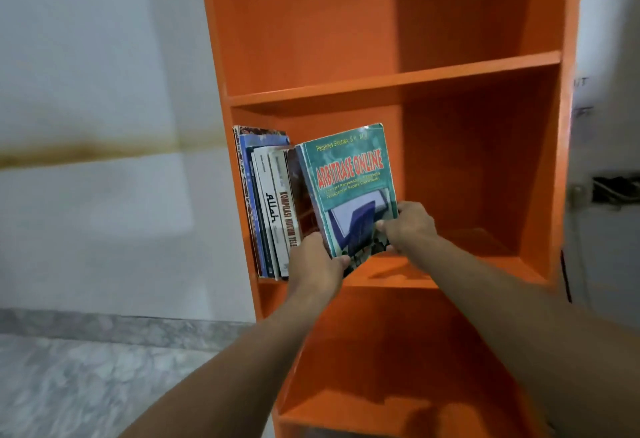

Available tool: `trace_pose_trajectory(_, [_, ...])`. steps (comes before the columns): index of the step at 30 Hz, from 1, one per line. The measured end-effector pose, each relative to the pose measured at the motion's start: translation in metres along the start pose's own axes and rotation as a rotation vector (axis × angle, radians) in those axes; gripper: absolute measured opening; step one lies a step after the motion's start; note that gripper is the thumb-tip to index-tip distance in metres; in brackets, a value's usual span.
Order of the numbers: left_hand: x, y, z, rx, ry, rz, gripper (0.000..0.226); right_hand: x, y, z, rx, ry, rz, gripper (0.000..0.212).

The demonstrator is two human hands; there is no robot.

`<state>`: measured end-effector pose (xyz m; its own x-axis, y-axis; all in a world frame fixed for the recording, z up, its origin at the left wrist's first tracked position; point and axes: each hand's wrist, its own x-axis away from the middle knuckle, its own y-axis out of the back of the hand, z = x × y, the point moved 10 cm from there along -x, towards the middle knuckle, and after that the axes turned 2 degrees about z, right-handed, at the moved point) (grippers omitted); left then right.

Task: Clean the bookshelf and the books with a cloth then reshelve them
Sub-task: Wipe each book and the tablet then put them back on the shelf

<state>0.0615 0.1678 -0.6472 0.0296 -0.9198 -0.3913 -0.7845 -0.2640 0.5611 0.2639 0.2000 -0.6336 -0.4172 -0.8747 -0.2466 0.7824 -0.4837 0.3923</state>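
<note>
An orange bookshelf (391,81) fills the middle and right of the view. On its middle shelf several books (270,209) stand upright against the left wall. A green book titled "Arbitrase Online" (349,178) is tilted beside them, cover facing me. My left hand (313,263) grips its lower left corner at the spine. My right hand (410,226) holds its lower right edge, fingers curled round it. No cloth is in view.
The shelf above the books is bare, and the right part of the middle shelf (478,264) has nothing on it. A lower compartment (381,385) opens below my arms. A white wall (104,126) and marbled grey floor (86,375) lie left.
</note>
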Motion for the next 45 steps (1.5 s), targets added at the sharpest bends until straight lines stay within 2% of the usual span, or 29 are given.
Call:
trace_pose_trajectory(6, [-0.022, -0.026, 0.033, -0.066, 0.058, 0.056, 0.023, -0.032, -0.056, -0.027, -0.015, -0.114, 0.122, 0.008])
trace_pose_trajectory(13, [-0.033, -0.020, 0.037, -0.145, -0.025, -0.066, 0.016, -0.046, -0.088, -0.028, -0.201, -0.161, 0.117, 0.018])
trace_pose_trajectory(16, [-0.029, -0.018, 0.040, -0.177, 0.005, -0.077, 0.018, -0.041, -0.103, -0.026, -0.202, -0.121, 0.140, 0.010])
trace_pose_trajectory(23, [-0.028, 0.006, 0.054, -0.263, 0.061, -0.157, 0.034, -0.030, -0.115, -0.012, -0.133, -0.037, 0.206, 0.016])
trace_pose_trajectory(29, [-0.020, 0.005, 0.054, -0.186, 0.071, -0.104, 0.030, -0.021, -0.120, -0.012, -0.098, 0.011, 0.293, 0.019])
trace_pose_trajectory(32, [-0.019, 0.001, 0.051, -0.228, 0.038, -0.068, 0.032, -0.013, -0.118, -0.009, -0.074, 0.044, 0.312, 0.022])
trace_pose_trajectory(37, [-0.002, -0.009, 0.042, -0.418, -0.062, 0.011, 0.027, 0.006, -0.097, -0.005, 0.034, 0.108, 0.259, 0.020])
trace_pose_trajectory(42, [0.022, -0.028, 0.026, -0.627, -0.129, 0.172, 0.016, 0.045, -0.047, -0.001, 0.247, 0.264, 0.066, 0.016])
trace_pose_trajectory(45, [0.045, -0.039, 0.007, -0.717, -0.170, 0.197, 0.019, 0.084, -0.017, -0.016, 0.391, 0.306, 0.013, 0.015])
